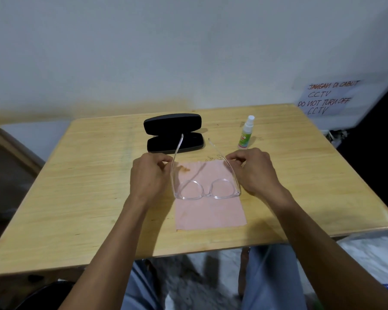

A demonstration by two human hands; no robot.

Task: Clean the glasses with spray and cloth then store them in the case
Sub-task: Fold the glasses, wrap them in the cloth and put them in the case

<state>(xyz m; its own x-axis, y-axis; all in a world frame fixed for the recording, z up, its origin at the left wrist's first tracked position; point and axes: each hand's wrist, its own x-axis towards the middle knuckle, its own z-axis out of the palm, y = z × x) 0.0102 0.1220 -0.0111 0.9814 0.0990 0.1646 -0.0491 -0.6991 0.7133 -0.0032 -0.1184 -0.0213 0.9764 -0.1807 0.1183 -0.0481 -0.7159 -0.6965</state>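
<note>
1. Above the pink cloth (211,204), the glasses (207,190) hang, each arm pinched by the left hand (149,175) and right hand (254,170)
2. Light, brittle; hold arms, not lenses

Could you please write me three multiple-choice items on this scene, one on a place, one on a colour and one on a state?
1. Where does the spray bottle stand?
A. right of the case
B. on the cloth
C. inside the case

2. What colour is the cloth?
A. blue
B. pink
C. green

3. How is the case?
A. zipped shut
B. upside down
C. open

Key: 1 A, the bottle stands on the table to the case's right. 2 B, the cloth under the glasses is pink. 3 C, its lid is raised, with both halves showing.
</note>
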